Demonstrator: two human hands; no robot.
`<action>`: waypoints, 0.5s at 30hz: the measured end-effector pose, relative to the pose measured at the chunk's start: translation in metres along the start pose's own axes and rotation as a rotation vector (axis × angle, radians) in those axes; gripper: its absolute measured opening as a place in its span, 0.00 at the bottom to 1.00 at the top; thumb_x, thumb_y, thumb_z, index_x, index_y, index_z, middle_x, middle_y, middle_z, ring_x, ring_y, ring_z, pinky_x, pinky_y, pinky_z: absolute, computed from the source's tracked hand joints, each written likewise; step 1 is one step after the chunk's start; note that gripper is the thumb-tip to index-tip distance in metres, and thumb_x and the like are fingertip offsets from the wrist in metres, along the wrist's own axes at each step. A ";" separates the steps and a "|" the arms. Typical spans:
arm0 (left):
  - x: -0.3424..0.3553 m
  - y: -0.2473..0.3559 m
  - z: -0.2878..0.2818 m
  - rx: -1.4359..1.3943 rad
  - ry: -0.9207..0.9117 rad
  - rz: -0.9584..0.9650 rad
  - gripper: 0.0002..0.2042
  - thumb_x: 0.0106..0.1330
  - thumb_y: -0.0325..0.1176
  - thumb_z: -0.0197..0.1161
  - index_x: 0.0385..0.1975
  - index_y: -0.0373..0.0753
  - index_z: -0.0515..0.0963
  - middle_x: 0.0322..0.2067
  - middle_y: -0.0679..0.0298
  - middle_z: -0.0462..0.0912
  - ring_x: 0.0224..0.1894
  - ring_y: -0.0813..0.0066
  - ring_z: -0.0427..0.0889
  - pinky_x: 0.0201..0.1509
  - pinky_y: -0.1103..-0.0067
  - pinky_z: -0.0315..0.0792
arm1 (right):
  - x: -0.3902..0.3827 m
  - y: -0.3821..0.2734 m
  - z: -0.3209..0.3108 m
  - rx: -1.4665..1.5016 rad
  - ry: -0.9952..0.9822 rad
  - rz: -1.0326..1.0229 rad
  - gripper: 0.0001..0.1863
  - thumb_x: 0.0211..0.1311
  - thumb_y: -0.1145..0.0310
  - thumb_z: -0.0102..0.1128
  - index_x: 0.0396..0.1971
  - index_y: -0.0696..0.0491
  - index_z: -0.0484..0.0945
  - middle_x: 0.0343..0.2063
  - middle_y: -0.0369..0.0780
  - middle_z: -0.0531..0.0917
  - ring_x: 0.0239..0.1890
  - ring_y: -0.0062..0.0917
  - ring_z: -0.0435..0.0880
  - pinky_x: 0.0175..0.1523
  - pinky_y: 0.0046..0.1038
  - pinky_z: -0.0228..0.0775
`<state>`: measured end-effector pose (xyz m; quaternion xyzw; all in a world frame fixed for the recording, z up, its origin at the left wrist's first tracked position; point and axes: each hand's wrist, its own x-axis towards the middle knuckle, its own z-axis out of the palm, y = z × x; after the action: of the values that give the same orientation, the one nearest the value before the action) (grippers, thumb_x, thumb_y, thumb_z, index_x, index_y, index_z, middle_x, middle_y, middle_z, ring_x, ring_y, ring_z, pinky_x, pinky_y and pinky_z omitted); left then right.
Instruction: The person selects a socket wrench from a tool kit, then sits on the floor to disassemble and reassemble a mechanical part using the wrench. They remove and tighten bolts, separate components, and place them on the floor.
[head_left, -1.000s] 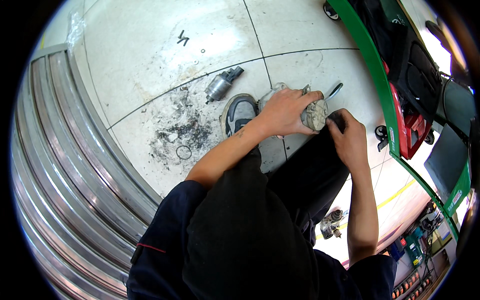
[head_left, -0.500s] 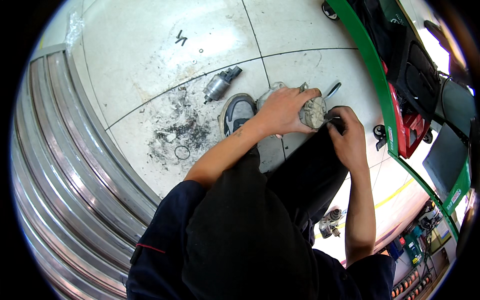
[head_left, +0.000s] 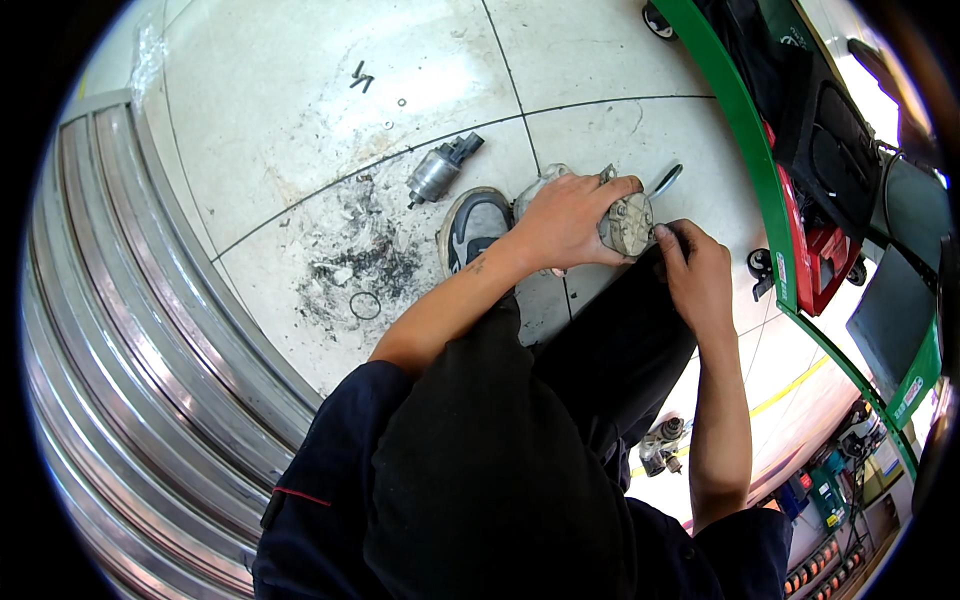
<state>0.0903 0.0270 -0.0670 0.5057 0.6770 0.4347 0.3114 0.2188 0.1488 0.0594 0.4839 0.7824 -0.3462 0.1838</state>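
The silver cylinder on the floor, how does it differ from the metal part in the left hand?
The silver cylinder lies on the floor; the metal part is held in the left hand. The silver cylinder looks smooth and shiny, the metal part dull and lumpy. Both look grey.

A head-worn, wide fisheye view faces down at close range on the floor (head_left: 620, 130) around the gray shoe (head_left: 470, 228), reaching from ridged metal panels (head_left: 150, 330) left of that shoe to a green frame (head_left: 740, 120) well right of it.
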 end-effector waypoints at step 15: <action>-0.001 0.002 0.001 0.020 -0.017 0.003 0.37 0.43 0.49 0.79 0.56 0.46 0.76 0.37 0.56 0.82 0.43 0.51 0.80 0.49 0.63 0.74 | -0.002 0.022 0.009 0.034 0.171 -0.485 0.12 0.64 0.69 0.64 0.44 0.59 0.79 0.32 0.50 0.85 0.35 0.42 0.86 0.43 0.37 0.75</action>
<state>0.0925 0.0270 -0.0658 0.5134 0.6779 0.4241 0.3115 0.2388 0.1477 0.0462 0.3127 0.8825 -0.3509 0.0205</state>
